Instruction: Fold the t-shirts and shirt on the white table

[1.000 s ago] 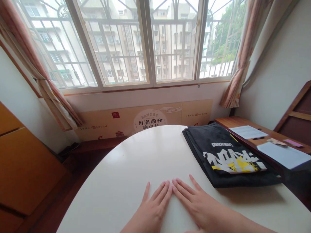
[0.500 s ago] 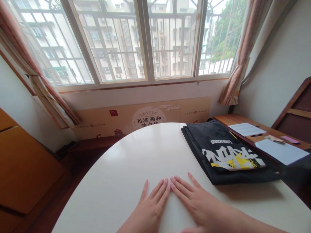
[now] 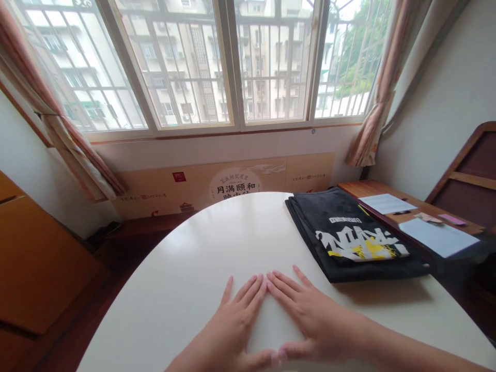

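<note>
Both hands rest palm down on the white round table (image 3: pixel 201 258). My left hand (image 3: pixel 234 315) lies flat with its fingers stretched out and the little finger spread apart. My right hand (image 3: pixel 306 310) mirrors it, fingers extended and holding nothing. The fingertips of the two hands meet or nearly meet, and the thumbs come together lower down, framing a triangle of tabletop. To the right of my right hand, apart from it, lies a stack of folded black clothing (image 3: pixel 329 227) with a white and yellow print on top.
Beyond the table's right edge, a wooden desk (image 3: pixel 351 190) holds paper sheets (image 3: pixel 437 236) and a pink slip (image 3: pixel 452 219). A wooden-framed chair back (image 3: pixel 465 170) stands behind it. Ahead are a printed cardboard panel (image 3: pixel 155 181) and a barred window (image 3: pixel 186 77). An orange cabinet (image 3: pixel 42 268) is at left.
The view has tilted slightly, so table and hands appear a little higher. Both thumbs now show, joined at their tips. The folded clothing stays on the table.
</note>
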The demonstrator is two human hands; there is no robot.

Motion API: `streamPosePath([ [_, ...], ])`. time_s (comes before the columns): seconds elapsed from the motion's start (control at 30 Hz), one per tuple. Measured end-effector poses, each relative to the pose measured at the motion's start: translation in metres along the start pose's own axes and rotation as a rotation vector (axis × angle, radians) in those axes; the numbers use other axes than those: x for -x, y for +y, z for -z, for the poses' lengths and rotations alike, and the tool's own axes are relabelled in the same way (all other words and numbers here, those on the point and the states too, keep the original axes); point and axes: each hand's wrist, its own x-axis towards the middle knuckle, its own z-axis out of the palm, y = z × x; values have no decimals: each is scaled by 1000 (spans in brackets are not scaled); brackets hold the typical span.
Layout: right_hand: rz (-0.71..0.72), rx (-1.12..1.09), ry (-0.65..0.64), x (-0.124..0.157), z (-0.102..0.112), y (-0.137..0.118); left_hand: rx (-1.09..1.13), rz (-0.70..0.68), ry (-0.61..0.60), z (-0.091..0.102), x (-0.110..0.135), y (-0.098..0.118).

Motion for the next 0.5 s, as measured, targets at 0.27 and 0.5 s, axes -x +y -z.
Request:
streamPosePath([
  [0.27, 85, 77, 456, -4, -9, -8, 147, -91, 336, -6, 1, 8],
  [0.5, 184, 167, 686, -4, -20, -11, 245, -50, 401, -26, 3, 17],
])
